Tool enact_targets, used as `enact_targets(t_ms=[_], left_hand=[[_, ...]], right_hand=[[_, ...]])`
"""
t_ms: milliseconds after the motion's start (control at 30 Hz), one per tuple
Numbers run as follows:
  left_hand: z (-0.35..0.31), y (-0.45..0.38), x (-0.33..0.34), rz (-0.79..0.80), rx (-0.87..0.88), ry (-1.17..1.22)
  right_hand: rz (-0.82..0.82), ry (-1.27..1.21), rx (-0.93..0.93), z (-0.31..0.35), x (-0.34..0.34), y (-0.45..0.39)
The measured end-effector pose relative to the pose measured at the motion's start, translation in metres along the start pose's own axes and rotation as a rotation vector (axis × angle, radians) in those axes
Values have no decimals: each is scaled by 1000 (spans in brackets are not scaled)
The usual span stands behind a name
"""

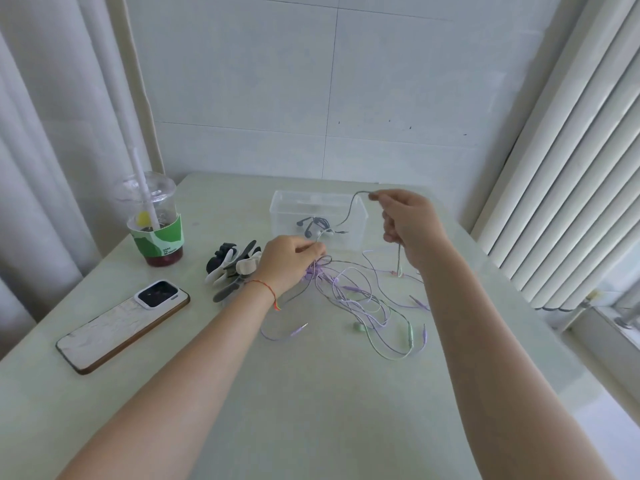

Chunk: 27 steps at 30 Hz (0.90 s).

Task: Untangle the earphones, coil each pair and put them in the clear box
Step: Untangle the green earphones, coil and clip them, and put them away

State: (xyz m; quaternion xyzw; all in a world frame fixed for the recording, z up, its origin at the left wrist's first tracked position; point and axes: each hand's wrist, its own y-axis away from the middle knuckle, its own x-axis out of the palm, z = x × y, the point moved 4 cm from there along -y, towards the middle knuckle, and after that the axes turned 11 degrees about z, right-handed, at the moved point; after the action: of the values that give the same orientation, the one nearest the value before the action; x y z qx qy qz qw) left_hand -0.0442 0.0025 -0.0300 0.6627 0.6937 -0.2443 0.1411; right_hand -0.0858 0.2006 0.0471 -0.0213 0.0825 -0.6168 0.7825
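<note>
While a grey-green cable (349, 209) is pinched high by the right hand (408, 223) at 1 o'clock, the tangle (346, 296) on the bench (311, 393) is gripped by the left hand (291, 258); knots could be tightened, or the clear box (284, 209) at 12 o'clock dragged.

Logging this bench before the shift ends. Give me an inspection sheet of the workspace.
Surface: pale green table.
Job's things: clear box holds one dark pair; tangle of purple and green earphones lies in front of it.
Clutter: phone, iced drink, black-and-white clips.
Grippers: left hand grips the tangle; right hand pinches a grey cable.
Cables: earphone cables only.
Surroundings: tiled wall, curtain, blinds.
</note>
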Motion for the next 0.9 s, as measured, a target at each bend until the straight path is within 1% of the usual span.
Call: enact_targets(t_ms=[67,133,200,267,333,400,467,567,633,700,767,833,867,900], left_hand=[[-13,-5,-3,-59,46,61],[-24,-10,-7,-82,99,101],[-34,-13,-11,-39,147,130],[-37,-15,-11,43,166,106],[-34,-16,-8,111,132,56],[-28,-20,-4,124,104,-51],[-24,-20,0,149,71,-117],[-14,-18,4,254,0,-113],[-7,-16,2,273,-43,37],[-4,-15,-5,221,-69,245],[-4,-16,-11,186,-46,450],[-7,-18,-13,209,-18,643],[-9,-18,-12,223,-7,673],[-10,-18,-13,212,-5,651]], right_hand=[[71,35,70,-9,10,-3],[176,87,125,-18,21,-5],[289,94,147,-24,32,-7],[359,57,150,-26,40,-9],[389,32,148,-27,45,-10],[396,80,132,-28,49,-12],[322,152,108,-30,49,-14],[145,88,67,-30,40,-19],[33,-7,41,-29,26,-21],[-71,-91,41,-29,7,-22],[-126,-115,56,-31,-7,-23],[-147,-116,67,-34,-12,-24],[-162,-119,70,-36,-14,-24],[-183,-118,72,-37,-15,-24]])
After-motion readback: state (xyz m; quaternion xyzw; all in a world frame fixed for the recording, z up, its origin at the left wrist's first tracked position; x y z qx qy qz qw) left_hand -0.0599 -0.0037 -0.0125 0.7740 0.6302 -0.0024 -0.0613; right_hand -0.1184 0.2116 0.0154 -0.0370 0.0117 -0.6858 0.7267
